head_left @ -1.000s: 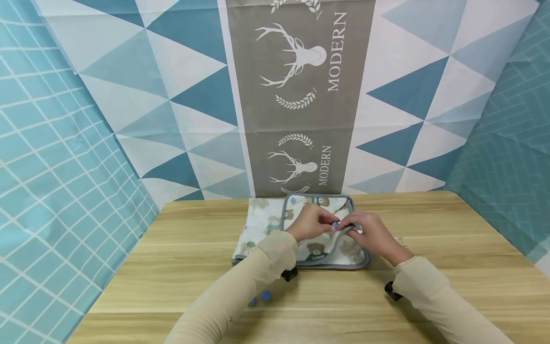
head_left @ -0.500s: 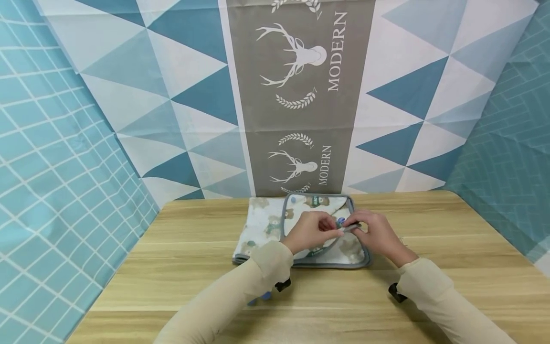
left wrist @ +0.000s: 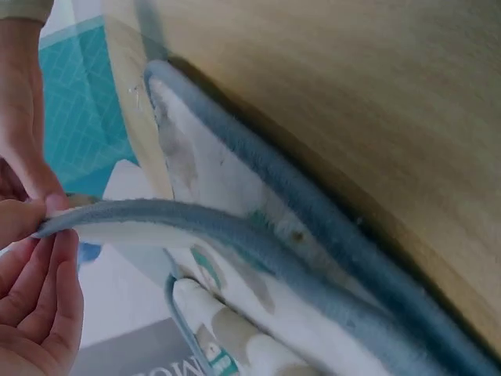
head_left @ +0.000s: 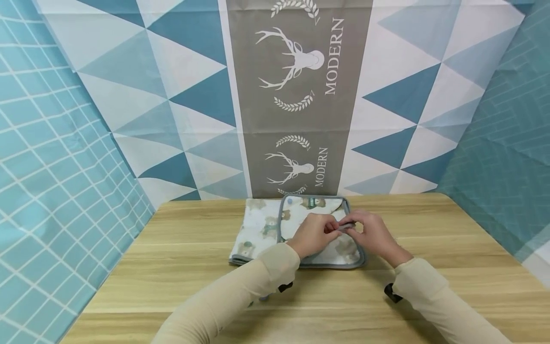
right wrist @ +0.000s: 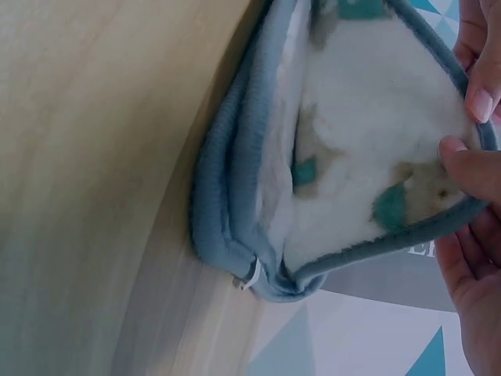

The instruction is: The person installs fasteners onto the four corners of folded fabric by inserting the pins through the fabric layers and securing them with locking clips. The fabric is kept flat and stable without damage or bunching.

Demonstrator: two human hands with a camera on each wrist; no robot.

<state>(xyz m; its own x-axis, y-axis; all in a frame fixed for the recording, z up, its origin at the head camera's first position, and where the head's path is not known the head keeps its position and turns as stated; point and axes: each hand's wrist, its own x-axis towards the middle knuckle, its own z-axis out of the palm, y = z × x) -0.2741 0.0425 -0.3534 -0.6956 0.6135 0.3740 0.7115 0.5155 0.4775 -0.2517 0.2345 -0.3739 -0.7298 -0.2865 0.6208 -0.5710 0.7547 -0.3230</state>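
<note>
A folded white blanket [head_left: 259, 228] with a bear print and grey-blue trim lies near the back of the table. My left hand [head_left: 312, 234] and right hand [head_left: 373, 235] meet over its right part, pinching the trimmed edge of a raised flap [right wrist: 368, 117]. In the right wrist view, the thumb and fingers of the right hand [right wrist: 479, 266] hold the flap's corner, and the left hand [right wrist: 484, 66] grips it just above. A small blue piece [left wrist: 90, 252] shows behind the corner in the left wrist view, mostly hidden by the fingers.
Small blue round things [head_left: 263, 298] lie on the wooden table [head_left: 335, 306], partly covered by the left forearm. A patterned cloth wall [head_left: 296, 119] stands right behind the blanket. Tile-print sheets [head_left: 56, 157] hang at both sides.
The small blue piece between my fingertips has gone out of sight in the head view. Both hands have drawn together at the flap's corner, with its edge now gathered between them.
</note>
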